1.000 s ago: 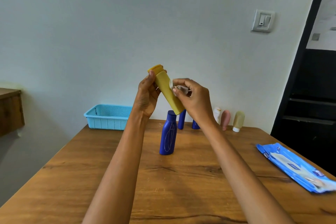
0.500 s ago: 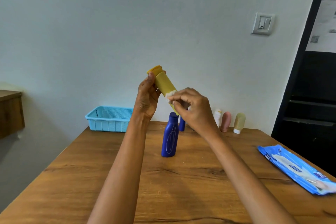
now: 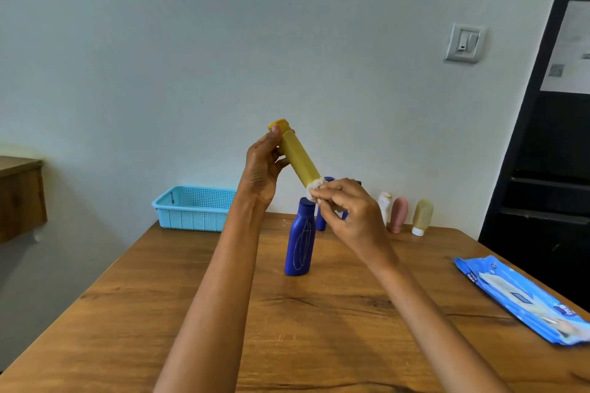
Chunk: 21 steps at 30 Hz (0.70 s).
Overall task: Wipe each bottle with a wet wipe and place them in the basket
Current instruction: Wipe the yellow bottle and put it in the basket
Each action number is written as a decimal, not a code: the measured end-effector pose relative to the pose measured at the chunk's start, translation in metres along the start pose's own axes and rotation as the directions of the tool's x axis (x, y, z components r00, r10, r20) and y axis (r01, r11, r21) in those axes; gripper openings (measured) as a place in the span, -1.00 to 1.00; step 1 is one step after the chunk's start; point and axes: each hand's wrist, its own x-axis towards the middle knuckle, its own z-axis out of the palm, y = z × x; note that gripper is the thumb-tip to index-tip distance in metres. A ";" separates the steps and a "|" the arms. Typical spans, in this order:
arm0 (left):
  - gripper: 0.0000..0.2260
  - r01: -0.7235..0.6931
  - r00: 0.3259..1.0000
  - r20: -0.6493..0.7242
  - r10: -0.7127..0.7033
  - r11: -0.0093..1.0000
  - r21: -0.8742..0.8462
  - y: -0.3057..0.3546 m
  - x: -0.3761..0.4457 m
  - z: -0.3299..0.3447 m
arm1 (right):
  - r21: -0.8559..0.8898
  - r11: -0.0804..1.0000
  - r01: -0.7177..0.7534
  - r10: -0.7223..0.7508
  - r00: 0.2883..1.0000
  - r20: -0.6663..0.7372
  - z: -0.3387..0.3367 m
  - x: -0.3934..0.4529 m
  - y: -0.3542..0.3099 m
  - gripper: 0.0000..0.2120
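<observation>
- Left hand [image 3: 260,169] is gripping the yellow bottle [image 3: 298,158] near its cap, tilted.
- Right hand [image 3: 349,214] is pinching a wet wipe [image 3: 314,186] against the bottle's lower end.
- Basket [image 3: 191,209] is sitting far left on the table [image 3: 319,329].

Left hand [image 3: 260,169] grips tilted yellow bottle [image 3: 298,158] near its cap; right hand [image 3: 349,212] presses white wipe [image 3: 314,190] against its lower end, above the table [image 3: 319,329].

Right hand [image 3: 348,210] hides rear blue bottles [image 3: 321,220]; pack [image 3: 523,300] print seems blurred.
</observation>
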 end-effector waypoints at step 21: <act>-0.78 0.153 0.981 -0.122 -0.152 0.988 -0.003 -0.006 0.005 -0.002 | -0.080 0.980 0.181 -0.171 0.979 0.112 0.004 0.005 0.009 -0.75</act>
